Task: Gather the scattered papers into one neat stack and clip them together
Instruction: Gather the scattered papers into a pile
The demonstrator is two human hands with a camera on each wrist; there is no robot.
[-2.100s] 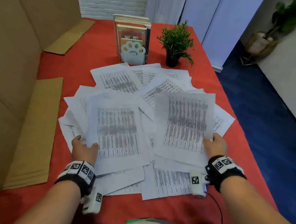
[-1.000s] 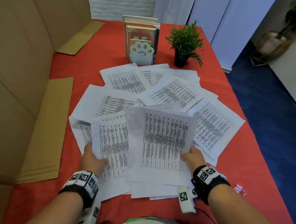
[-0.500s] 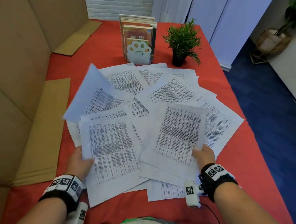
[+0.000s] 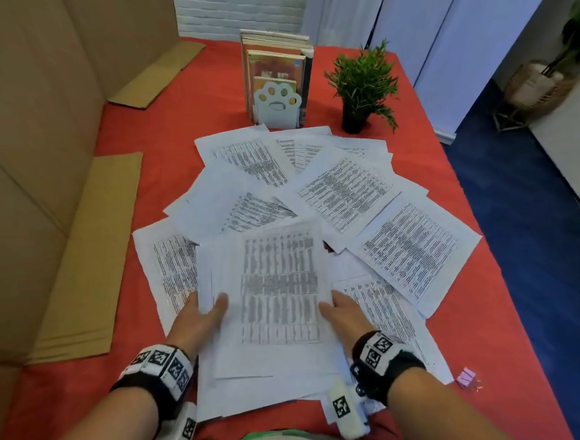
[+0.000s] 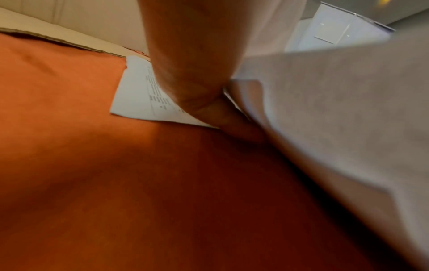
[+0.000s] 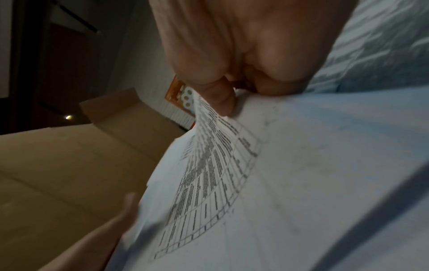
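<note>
Printed white sheets lie fanned over the red table. Near the front, both hands hold one small bunch of sheets lifted a little above the rest. My left hand pinches its left edge, thumb on top. My right hand pinches its right edge. The left wrist view shows the left hand under the raised paper. In the right wrist view the right hand has its thumb on the printed sheet. A pink binder clip lies on the table at the front right.
A book holder with books and a small potted plant stand at the back. Flat cardboard pieces lie along the left, below a tall cardboard wall. The table's right edge drops to blue floor.
The two bunches that the hands held apart have come together into one bunch in the middle. The sheet raised at the left has dropped back onto the pile.
</note>
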